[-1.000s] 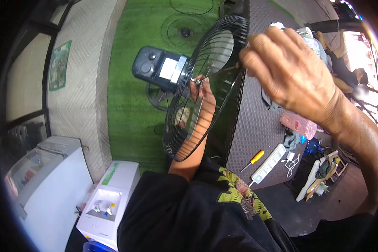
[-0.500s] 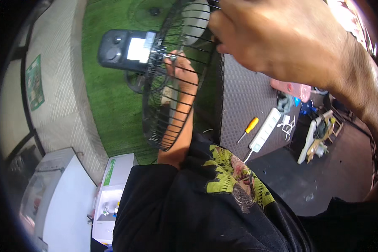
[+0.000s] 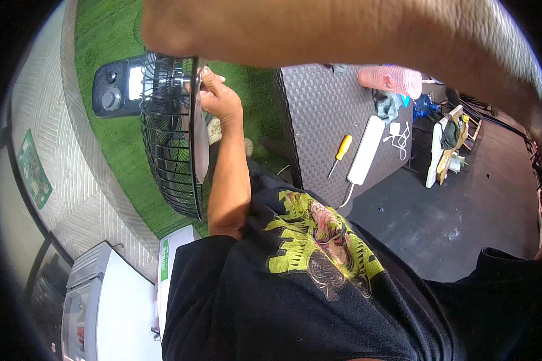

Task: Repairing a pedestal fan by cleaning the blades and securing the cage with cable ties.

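Note:
A black wire fan cage (image 3: pixel 168 141) now shows nearly edge-on, left of centre. It sits against the dark fan body (image 3: pixel 119 87), which has round knobs and a white label. A pale fan blade (image 3: pixel 201 147) shows along the cage's open side. My left hand (image 3: pixel 221 99) is closed at the middle of that side, thumb and fingers pinched by the hub; what they grip is hidden. Across the top passes my right forearm, with my right hand (image 3: pixel 171 30) above the cage rim. Its fingers are out of sight.
On the grey woven-pattern table (image 3: pixel 316 108) lie a yellow-handled screwdriver (image 3: pixel 341 150), a white power strip (image 3: pixel 366 150), a white cable (image 3: pixel 398 139) and a pink tumbler (image 3: pixel 391 80). Green turf (image 3: pixel 117 174) covers the floor. A white appliance (image 3: pixel 126 301) stands lower left.
My right hand has swung left across the top, and its fingers have gone out of sight. The cage has turned from slanted to nearly edge-on. My left hand stays at its middle.

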A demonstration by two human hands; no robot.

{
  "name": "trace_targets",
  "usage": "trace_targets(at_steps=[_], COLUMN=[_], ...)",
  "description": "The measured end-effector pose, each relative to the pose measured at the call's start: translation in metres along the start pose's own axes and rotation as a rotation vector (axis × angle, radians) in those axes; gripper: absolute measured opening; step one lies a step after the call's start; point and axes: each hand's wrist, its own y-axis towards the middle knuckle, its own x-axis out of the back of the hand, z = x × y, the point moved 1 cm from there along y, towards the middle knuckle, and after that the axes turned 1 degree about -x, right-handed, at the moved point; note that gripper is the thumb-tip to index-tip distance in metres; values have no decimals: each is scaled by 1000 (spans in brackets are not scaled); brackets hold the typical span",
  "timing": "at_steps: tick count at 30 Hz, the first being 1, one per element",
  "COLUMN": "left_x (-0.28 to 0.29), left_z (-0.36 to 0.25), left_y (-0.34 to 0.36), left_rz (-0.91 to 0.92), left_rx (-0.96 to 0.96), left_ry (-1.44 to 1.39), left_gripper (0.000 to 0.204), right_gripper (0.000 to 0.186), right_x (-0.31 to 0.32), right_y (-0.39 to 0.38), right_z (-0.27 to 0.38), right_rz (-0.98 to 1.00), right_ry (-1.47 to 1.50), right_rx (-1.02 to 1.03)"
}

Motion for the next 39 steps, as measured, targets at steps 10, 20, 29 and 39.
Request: trace_targets(at_steps=[10,20,29,39], left_x=[0,14,35,127], left_z=[-6,33,34,0], left_y=[-4,4,-8,-99], left_rz=[50,-6,-75,862], left_rx=[-4,53,183,266], left_ry=[154,137,36,466], left_gripper=[22,30,46,41], right_gripper=[14,17,23,34], right_x=[-5,-13,-164,-378], right_y=[-44,-67,-73,-112], right_z=[-11,-26,-11,91], right_rz=[59,72,-396,-727], right_ry=[147,376,489,1103], right_rx=[-370,-646,-299,-1172])
